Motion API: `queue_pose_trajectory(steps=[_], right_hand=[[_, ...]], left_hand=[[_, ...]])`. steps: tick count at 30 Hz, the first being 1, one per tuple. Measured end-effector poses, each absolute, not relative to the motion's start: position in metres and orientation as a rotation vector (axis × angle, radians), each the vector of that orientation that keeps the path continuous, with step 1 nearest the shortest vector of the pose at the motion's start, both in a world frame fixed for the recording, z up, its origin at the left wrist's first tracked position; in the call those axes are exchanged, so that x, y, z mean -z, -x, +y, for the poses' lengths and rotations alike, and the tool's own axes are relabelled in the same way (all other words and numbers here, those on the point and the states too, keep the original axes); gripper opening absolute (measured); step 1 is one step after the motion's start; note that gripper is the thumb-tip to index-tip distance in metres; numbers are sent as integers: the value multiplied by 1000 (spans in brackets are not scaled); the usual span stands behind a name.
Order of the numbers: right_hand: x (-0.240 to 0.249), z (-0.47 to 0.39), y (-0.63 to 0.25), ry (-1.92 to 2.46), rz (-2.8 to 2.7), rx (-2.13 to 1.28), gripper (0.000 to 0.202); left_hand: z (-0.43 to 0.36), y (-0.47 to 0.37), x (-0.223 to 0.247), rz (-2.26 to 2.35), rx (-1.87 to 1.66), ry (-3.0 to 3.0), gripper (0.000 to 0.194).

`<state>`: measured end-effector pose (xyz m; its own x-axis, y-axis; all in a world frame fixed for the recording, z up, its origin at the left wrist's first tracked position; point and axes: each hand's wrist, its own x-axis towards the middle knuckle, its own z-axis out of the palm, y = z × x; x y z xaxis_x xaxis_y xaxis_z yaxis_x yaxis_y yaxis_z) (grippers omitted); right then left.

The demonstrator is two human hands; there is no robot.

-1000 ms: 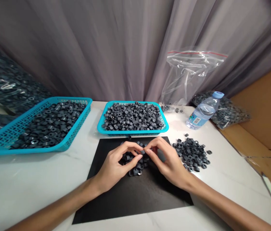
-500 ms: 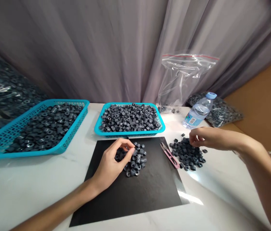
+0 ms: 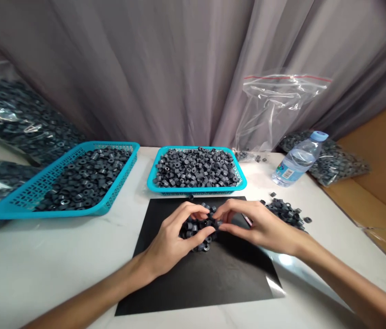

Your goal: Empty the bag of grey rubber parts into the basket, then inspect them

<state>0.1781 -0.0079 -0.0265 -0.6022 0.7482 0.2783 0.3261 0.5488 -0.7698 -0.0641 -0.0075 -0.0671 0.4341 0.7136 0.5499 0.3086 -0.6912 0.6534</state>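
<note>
Small dark ring-shaped pieces (image 3: 199, 246) lie in a pile on a black mat (image 3: 213, 283). Over the pile, my left hand (image 3: 175, 233) curves its thumb and forefinger around a small dark piece, its other fingers hidden behind. Close beside it on the right, my right hand (image 3: 256, 224) pinches at a small dark piece, the fingertips of both hands nearly meeting. Pink-handled snips (image 3: 247, 220) are mostly covered by my right hand. Another pile of dark pieces (image 3: 287, 214) lies on the white table to the right.
Two blue baskets (image 3: 198, 190) (image 3: 100, 209) of dark pieces stand behind and left. A water bottle (image 3: 297, 160), a clear zip bag (image 3: 264, 114) and a filled bag (image 3: 340, 162) are at the back right. Large filled bags (image 3: 28, 119) stand far left.
My right hand has moved left from the right pile to the pile on the mat, beside my left hand. The view has shifted slightly left.
</note>
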Motion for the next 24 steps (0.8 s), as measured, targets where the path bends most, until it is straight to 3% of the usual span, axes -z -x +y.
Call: queue_pose_trajectory(steps=[8,24], right_hand=[[58,-17,-162,801,-1842,-1074,25],[59,-23,-154,757,-1447,-1410,29]], left_hand=[[-6,64,66,777,-1167,-2198,14],[-8,63,64,750,-1278,-2234,24]])
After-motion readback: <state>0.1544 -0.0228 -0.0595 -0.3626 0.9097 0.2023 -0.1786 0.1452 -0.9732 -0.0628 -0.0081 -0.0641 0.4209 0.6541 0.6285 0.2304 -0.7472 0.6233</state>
